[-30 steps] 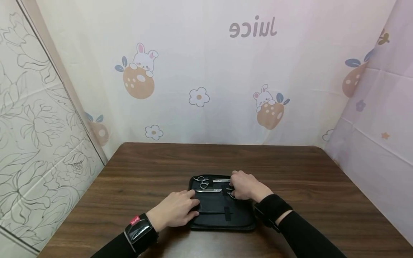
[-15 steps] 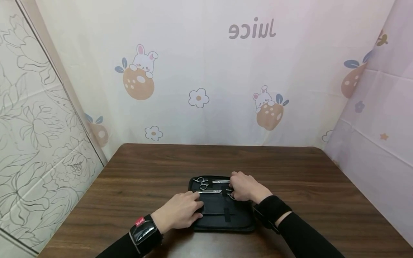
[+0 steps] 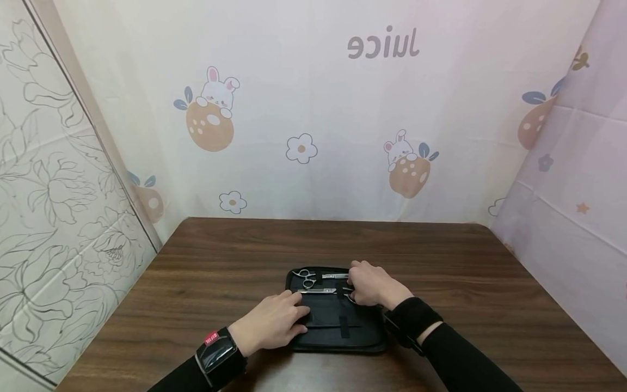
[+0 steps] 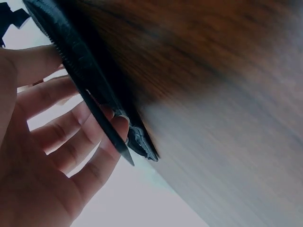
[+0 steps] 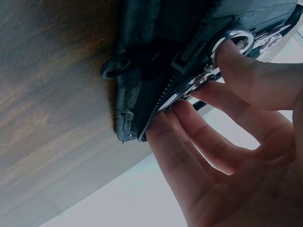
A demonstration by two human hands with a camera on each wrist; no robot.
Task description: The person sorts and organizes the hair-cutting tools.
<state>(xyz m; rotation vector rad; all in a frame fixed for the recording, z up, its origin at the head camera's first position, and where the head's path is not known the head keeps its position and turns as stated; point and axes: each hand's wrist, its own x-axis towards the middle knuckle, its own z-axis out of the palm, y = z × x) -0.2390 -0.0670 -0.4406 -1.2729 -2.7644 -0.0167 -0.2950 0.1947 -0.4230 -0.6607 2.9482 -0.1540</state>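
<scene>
An open black zip case lies on the table, holding two pairs of silver scissors. The far pair of scissors has its finger rings on the left. The near pair points its blades left. My right hand is at its handle end; in the right wrist view the thumb lies against a finger ring, with fingers curled beneath. My left hand rests on the case's left side, fingers fairly straight, index fingertip by the near blades' tip. In the left wrist view a dark pointed strip crosses its fingers.
The case stands on a brown wooden table. A printed curtain hangs behind it, with a flower-patterned panel on the left. A zipper pull hangs at the case's edge.
My left hand has shifted slightly right and farther onto the case, covering more of the near scissors' blade tip. The right hand has stayed at the handle end.
</scene>
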